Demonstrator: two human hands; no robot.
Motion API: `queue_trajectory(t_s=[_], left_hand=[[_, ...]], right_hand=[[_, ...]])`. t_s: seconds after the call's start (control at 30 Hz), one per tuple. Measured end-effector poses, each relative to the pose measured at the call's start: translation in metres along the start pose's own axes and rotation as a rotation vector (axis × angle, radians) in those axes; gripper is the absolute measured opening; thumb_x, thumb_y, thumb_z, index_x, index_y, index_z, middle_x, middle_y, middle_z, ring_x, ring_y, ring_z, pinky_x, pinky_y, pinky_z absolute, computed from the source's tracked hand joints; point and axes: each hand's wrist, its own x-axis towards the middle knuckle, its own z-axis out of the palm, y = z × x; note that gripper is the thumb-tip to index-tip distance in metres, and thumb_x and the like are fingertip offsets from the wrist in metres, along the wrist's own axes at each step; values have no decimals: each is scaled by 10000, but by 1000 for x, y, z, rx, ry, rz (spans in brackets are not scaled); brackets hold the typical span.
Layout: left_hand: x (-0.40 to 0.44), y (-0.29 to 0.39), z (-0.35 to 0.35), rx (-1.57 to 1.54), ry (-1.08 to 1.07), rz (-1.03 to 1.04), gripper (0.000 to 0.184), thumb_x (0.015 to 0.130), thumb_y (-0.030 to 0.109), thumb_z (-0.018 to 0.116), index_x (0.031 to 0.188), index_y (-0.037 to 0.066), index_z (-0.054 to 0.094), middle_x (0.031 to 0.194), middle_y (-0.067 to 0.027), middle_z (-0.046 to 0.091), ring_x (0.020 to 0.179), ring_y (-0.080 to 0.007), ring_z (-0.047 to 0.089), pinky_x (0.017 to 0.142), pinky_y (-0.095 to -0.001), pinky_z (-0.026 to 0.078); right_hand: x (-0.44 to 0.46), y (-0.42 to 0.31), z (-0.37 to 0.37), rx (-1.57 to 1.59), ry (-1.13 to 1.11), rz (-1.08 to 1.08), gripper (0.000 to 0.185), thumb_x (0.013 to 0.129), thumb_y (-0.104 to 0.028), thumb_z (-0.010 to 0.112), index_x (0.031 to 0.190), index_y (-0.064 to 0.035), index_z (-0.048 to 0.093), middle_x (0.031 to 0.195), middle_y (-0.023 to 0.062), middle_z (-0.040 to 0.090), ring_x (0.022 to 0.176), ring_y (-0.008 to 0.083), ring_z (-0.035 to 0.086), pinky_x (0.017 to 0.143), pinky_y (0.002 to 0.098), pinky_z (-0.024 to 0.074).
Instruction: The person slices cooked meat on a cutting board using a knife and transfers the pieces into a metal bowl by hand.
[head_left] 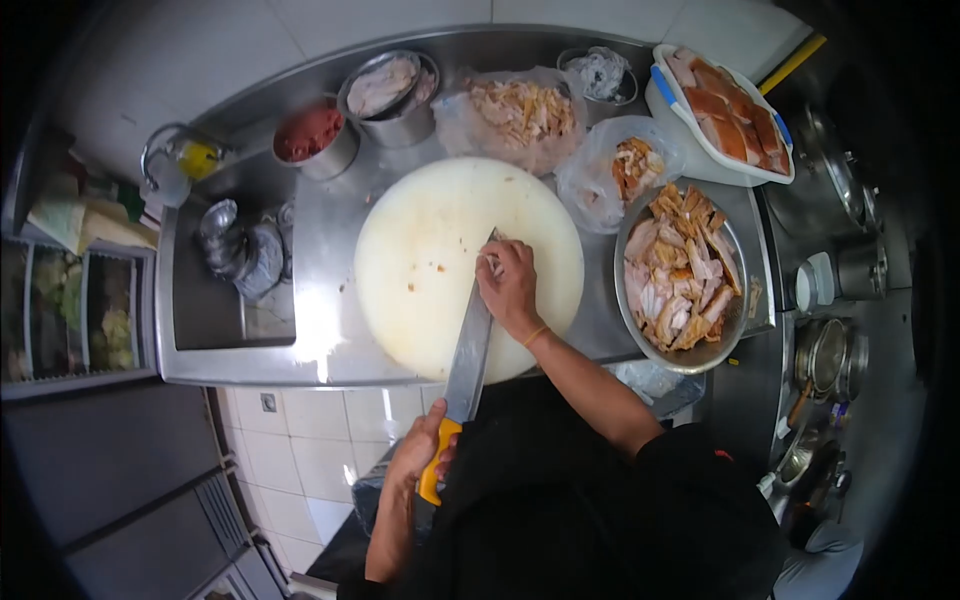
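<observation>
My left hand (412, 458) is wrapped round the yellow handle of a large kitchen knife (468, 355). Its long blade slants up over a round white chopping board (410, 225), tip pointing away from me. At the tip end, my right hand (510, 288) has its fingers pinched together against the blade; something small and pale shows between them, too hidden to name. A few meat crumbs (440, 267) dot the board. Right of the board, a metal bowl (737, 325) holds chopped cooked meat (680, 275).
Behind the board are a bag of sliced meat (520, 110), a smaller bag (580, 190), and metal pots of red (308, 132) and pale meat (385, 85). A white tub (665, 95) of browned meat slabs stands back right. A sink (190, 310) is at left.
</observation>
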Motion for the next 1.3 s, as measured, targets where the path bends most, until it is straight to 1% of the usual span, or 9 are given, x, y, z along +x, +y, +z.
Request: queue_trajectory(t_s=[0.4, 0.5, 0.73, 0.83, 0.93, 1.03, 1.13, 1.2, 1.3], left_hand=[[39, 188, 77, 66, 199, 211, 703, 1038, 652, 337, 721, 47, 507, 500, -34, 428, 360, -148, 425, 370, -287, 372], [29, 179, 81, 108, 379, 231, 721, 1034, 646, 380, 716, 19, 542, 522, -53, 474, 383, -150, 461, 386, -288, 374], [19, 60, 33, 711, 931, 383, 506, 941, 443, 701, 749, -21, 635, 549, -169, 550, 476, -242, 543, 523, -405, 457], [27, 49, 32, 884, 957, 593, 460, 858, 415, 801, 738, 1, 641, 615, -165, 610, 543, -320, 601, 565, -425, 500], [46, 61, 25, 1097, 955, 666, 417, 798, 383, 853, 721, 29, 646, 697, -154, 642, 633, -362, 635, 589, -439, 527], [57, 106, 24, 1170, 1083, 774, 426, 786, 389, 850, 914, 7, 714, 914, -208, 667, 852, -382, 652, 757, -493, 528], [95, 187, 12, 870, 1150, 755, 548, 778, 433, 844, 1002, -51, 717, 957, -226, 674, 894, -412, 642, 827, -474, 523], [125, 271, 30, 526, 939, 736, 689, 811, 483, 812, 1141, -107, 682, 1131, -286, 682, 1043, -359, 668, 895, -412, 518], [214, 359, 42, 475, 854, 848, 777, 820, 468, 799, 1231, -160, 599, 1051, -273, 705, 1025, -343, 687, 907, -388, 530]], right_hand=[[261, 92, 21, 44, 90, -108, 109, 833, -97, 680, 942, -99, 684, 975, 100, 628, 1007, 326, 580, 859, 447, 473], [273, 136, 46, -357, -27, -293, 99, 900, -167, 627, 957, -138, 702, 1035, 80, 623, 1083, 296, 543, 909, 461, 414], [281, 119, 11, -220, -224, -313, 219, 864, -211, 697, 1067, -133, 715, 1156, 48, 632, 1160, 283, 526, 993, 456, 387], [298, 120, -19, -280, 66, -323, 241, 827, -210, 730, 1054, -130, 724, 1179, 41, 650, 1196, 279, 531, 1021, 480, 375], [322, 125, -45, -525, 236, -161, 234, 803, -204, 749, 1021, -117, 733, 1011, 67, 682, 1027, 304, 609, 948, 479, 439], [338, 162, -63, -608, -186, 43, 212, 803, -226, 764, 957, -87, 724, 831, 100, 676, 817, 330, 650, 836, 458, 500], [344, 180, -57, -157, -243, 328, 268, 877, -279, 706, 812, -19, 704, 786, 113, 665, 680, 306, 629, 709, 443, 500], [343, 187, -49, 307, -284, 520, 254, 924, -257, 662, 802, -35, 681, 772, 69, 654, 646, 229, 604, 632, 379, 481], [348, 155, -63, 690, -274, 759, 241, 973, -225, 611, 800, -59, 638, 750, 16, 621, 593, 128, 530, 535, 294, 417]])
